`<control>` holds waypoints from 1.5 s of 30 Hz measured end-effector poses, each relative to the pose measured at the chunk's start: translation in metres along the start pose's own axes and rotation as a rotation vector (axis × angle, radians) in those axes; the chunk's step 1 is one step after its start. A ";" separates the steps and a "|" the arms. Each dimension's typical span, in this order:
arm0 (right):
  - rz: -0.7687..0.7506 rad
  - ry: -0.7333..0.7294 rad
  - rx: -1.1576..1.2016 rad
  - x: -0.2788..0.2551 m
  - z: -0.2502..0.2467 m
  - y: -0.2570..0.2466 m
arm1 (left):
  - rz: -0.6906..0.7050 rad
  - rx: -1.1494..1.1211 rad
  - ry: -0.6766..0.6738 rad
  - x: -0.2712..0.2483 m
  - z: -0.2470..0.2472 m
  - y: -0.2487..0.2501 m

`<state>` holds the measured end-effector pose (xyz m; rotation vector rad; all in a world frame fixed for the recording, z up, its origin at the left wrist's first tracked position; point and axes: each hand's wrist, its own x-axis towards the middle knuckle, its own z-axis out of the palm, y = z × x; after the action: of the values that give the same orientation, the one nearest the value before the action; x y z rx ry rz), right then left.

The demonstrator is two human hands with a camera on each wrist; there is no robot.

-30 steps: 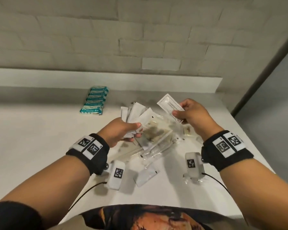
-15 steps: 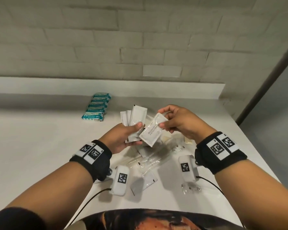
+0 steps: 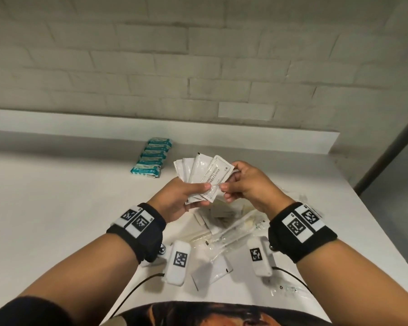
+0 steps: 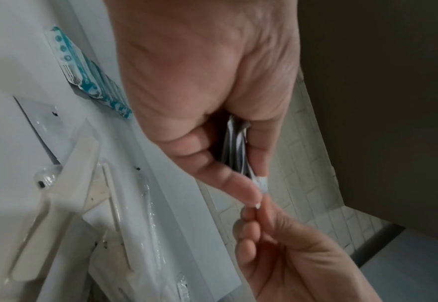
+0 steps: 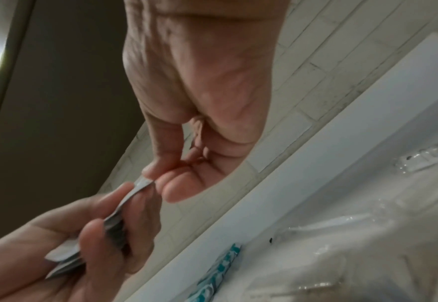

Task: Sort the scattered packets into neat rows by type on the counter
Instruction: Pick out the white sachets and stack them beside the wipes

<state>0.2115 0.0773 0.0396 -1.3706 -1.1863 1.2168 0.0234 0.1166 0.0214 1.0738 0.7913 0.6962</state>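
My left hand [image 3: 189, 194] holds a fanned stack of white sachets [image 3: 193, 170] above the counter, thumb on top. The front one is a white shampoo sachet [image 3: 216, 177] with printed text. My right hand [image 3: 243, 184] pinches this sachet's lower right edge between thumb and fingers, set against the stack. In the left wrist view the stack's edges [image 4: 234, 147] show between thumb and fingers. In the right wrist view the sachet's corner [image 5: 141, 183] sits in the pinch. A neat row of teal packets [image 3: 152, 157] lies at the back left of the counter [image 3: 57, 203].
Under my hands lies a loose pile of clear-wrapped toiletries [image 3: 231, 229], with one white sachet [image 3: 212, 271] nearer me. Small clear packets [image 3: 287, 289] lie at the front right. The counter's right edge [image 3: 368, 222] drops off; a raised ledge [image 3: 151, 132] and a brick wall stand behind.
My right hand brought the shampoo sachet leftward from the air at the right onto the front of the stack in my left hand. The camera view rose slightly.
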 end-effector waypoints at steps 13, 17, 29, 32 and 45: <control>-0.344 0.119 -0.407 -0.002 -0.015 -0.031 | 0.014 0.515 0.007 0.015 -0.010 0.031; -0.172 -0.016 -0.404 0.001 -0.007 -0.028 | 0.057 0.370 -0.086 0.011 -0.001 0.033; -0.459 0.157 -0.414 0.004 -0.025 -0.036 | -0.112 0.048 0.010 0.021 -0.007 0.038; -0.497 0.106 -0.583 -0.001 -0.027 -0.023 | -0.094 0.015 0.088 0.022 -0.012 0.035; -0.236 0.400 0.019 0.002 -0.038 -0.028 | 0.079 -0.085 0.199 0.032 -0.019 0.022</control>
<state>0.2470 0.0805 0.0704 -1.3388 -1.0127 0.7430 0.0220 0.1589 0.0302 0.9729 0.8843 0.9062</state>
